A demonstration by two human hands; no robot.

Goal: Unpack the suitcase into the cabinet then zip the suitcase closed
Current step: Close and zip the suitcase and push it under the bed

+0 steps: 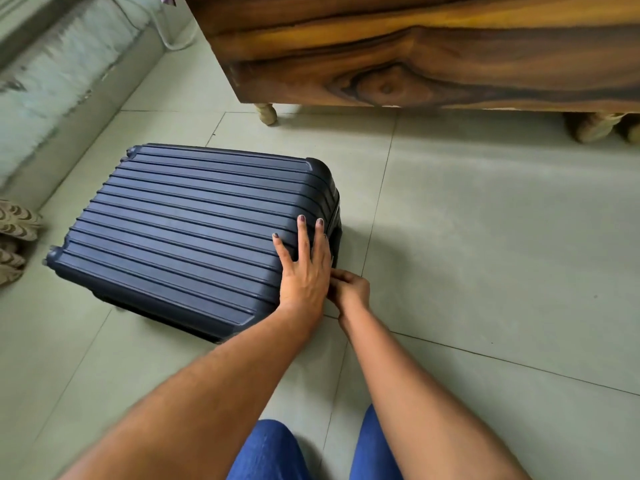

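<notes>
Flat left hand [304, 271] pressing suitcase [194, 233] lid shut; right hand [349, 287] beside it pinching, probably at a hidden zip pull.

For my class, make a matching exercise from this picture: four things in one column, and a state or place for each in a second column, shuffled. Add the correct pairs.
Column one:
1. suitcase
2. left hand
3. right hand
4. wooden cabinet

Column two:
A. stands on short turned legs
B. lies flat on the tiled floor, lid down
C. fingers curled at the suitcase's side edge
D. fingers straight, resting on the ribbed lid

Pairs: 1-B, 2-D, 3-C, 4-A
</notes>
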